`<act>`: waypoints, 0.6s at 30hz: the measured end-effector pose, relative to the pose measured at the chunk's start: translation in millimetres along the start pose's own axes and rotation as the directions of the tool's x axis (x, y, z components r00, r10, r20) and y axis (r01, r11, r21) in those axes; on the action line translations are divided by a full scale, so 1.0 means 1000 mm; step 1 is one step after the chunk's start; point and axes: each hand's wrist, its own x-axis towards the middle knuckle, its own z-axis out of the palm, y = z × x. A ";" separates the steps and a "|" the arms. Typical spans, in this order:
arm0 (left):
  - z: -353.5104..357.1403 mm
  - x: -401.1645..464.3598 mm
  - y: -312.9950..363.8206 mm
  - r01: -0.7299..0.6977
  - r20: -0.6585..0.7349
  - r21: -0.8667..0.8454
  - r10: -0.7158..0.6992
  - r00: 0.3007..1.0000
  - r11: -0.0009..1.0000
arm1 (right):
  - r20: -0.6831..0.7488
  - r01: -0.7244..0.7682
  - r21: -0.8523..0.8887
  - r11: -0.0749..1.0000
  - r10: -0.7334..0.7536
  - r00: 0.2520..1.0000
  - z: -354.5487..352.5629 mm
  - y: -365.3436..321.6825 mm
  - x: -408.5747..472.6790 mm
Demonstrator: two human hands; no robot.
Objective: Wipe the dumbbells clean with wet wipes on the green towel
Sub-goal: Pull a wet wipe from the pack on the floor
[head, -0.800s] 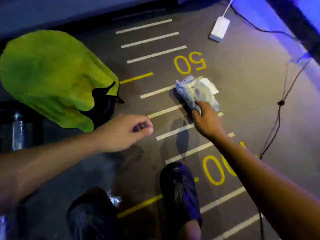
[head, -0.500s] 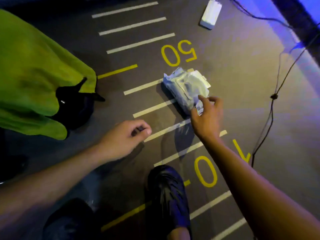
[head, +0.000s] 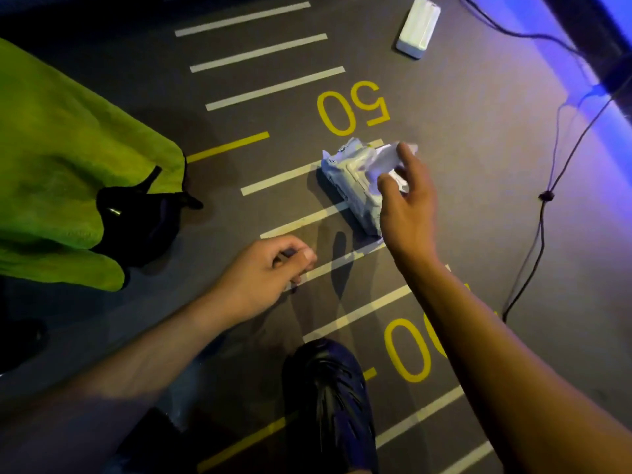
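Observation:
A pack of wet wipes [head: 345, 181] lies on the dark floor just below the yellow "50" marking. My right hand [head: 408, 213] is over the pack's right end and pinches a white wipe [head: 384, 159] between thumb and forefinger, lifted a little above the opening. To the lower left of the pack, my left hand [head: 263, 271] hovers with fingers loosely curled and holds nothing. The green towel [head: 61, 159] lies crumpled at the left edge. No dumbbell is plainly visible.
A black pouch-like object [head: 143, 220] sits at the towel's near edge. A white power adapter [head: 417, 27] lies at the top, and a thin black cable [head: 543, 213] runs down the right side. My dark shoe [head: 328, 398] is at the bottom centre.
My right hand has moved from the pack's near end up over it and lifted a wipe from the opening. My left hand has barely moved. The view has shifted right.

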 end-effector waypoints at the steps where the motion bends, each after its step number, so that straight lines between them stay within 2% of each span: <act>1: 0.001 0.000 0.003 0.030 -0.030 -0.046 -0.032 0.999 0.998 | 0.000 0.035 0.018 0.999 -0.035 0.999 -0.001 -0.005 0.002; 5: 0.005 -0.001 0.011 0.077 -0.082 -0.108 -0.086 0.993 0.991 | -0.010 0.073 0.070 0.995 -0.072 0.997 -0.005 -0.022 0.006; 9: -0.003 -0.009 0.014 0.049 -0.132 -0.143 -0.068 0.989 0.988 | 0.034 0.130 0.224 0.966 -0.141 0.989 -0.011 -0.041 -0.010; 12: -0.029 -0.025 0.021 -0.018 -0.232 -0.086 -0.003 0.973 0.996 | 0.155 0.056 0.404 0.913 -0.129 0.980 -0.008 -0.052 -0.028; 15: -0.064 -0.055 0.028 -0.047 -0.289 0.007 0.047 0.956 0.999 | 0.324 -0.022 0.507 0.862 -0.167 0.931 0.001 -0.063 -0.052; 18: -0.093 -0.101 0.040 -0.029 -0.263 -0.061 0.012 0.965 0.998 | 0.467 -0.087 0.563 0.822 -0.230 0.854 0.016 -0.082 -0.084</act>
